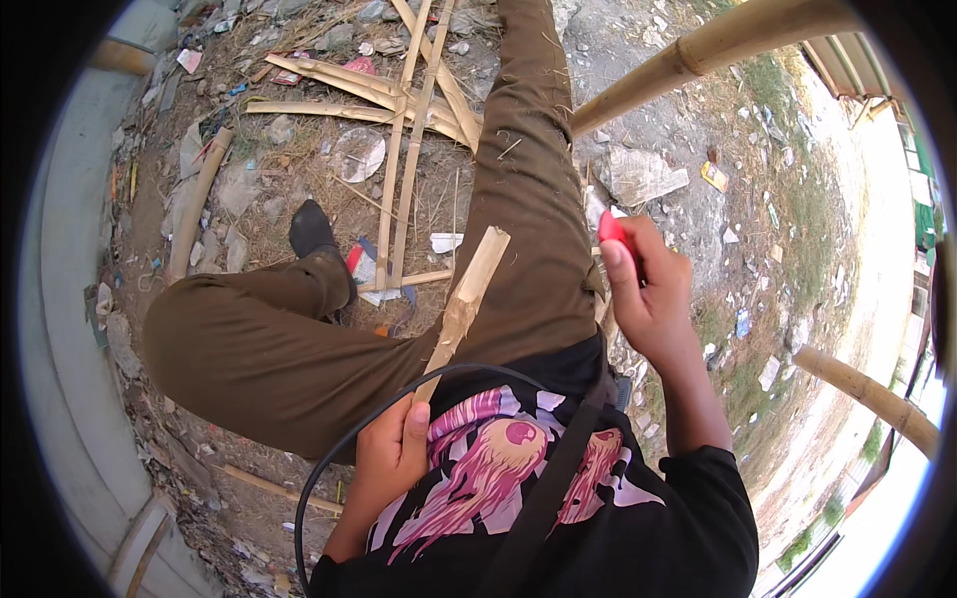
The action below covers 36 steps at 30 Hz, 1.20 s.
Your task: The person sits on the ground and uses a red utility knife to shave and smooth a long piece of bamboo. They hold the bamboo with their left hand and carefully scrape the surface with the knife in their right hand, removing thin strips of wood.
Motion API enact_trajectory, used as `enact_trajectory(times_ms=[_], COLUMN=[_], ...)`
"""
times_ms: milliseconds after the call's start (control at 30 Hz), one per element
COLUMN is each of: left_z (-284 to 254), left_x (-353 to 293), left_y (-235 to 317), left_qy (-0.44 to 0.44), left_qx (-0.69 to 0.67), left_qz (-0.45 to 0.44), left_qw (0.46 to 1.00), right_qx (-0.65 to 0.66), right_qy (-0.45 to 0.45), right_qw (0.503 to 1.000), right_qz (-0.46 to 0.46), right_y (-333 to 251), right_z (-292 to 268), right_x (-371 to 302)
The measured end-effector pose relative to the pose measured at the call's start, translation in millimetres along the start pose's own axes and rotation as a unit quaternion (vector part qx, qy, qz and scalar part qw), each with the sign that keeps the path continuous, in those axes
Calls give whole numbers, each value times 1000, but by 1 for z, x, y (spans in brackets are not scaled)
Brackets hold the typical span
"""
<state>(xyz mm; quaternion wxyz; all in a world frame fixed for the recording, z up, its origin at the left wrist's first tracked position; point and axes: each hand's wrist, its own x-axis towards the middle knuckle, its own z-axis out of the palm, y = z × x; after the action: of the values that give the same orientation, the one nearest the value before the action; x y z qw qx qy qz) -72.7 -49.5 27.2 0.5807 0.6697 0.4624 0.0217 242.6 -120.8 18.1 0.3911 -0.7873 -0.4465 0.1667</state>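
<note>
A split bamboo strip slants up from my lap across my brown trousers, its surface rough and frayed near the middle. My left hand is closed round its lower end, close to my waist. Over to the right, my right hand is raised beside my thigh, apart from the strip. Between its thumb and fingers is a small knife with a red handle. The short, pale blade points up and away from me and is slightly blurred.
Split bamboo strips lie crossed on the littered ground ahead. Thick bamboo poles stand at the right, one close beyond my outstretched leg. A pale wall runs along the left. A black cable loops over my lap.
</note>
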Motion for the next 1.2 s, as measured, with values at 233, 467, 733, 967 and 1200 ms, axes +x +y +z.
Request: enact_trajectory(times_ms=[233, 467, 733, 967, 1200], left_z=[-3, 0, -1, -1, -8], left_x=[1, -1, -3, -2, 2], left_y=[8, -3, 0, -6, -3], left_qy=[-18, 3, -6, -9, -58], left_qx=[1, 17, -6, 25, 30], left_qz=[-7, 8, -8, 6, -6], left_qw=[1000, 1000, 1000, 1000, 998], right_qx=[37, -31, -31, 16, 39], right_qy=[-111, -103, 47, 89, -94], right_qw=[988, 984, 998, 996, 985], right_qz=[-103, -141, 35, 17, -138], right_y=[-27, -16, 3, 0, -30], right_z=[48, 51, 53, -18, 47], right_x=[-29, -22, 16, 15, -21])
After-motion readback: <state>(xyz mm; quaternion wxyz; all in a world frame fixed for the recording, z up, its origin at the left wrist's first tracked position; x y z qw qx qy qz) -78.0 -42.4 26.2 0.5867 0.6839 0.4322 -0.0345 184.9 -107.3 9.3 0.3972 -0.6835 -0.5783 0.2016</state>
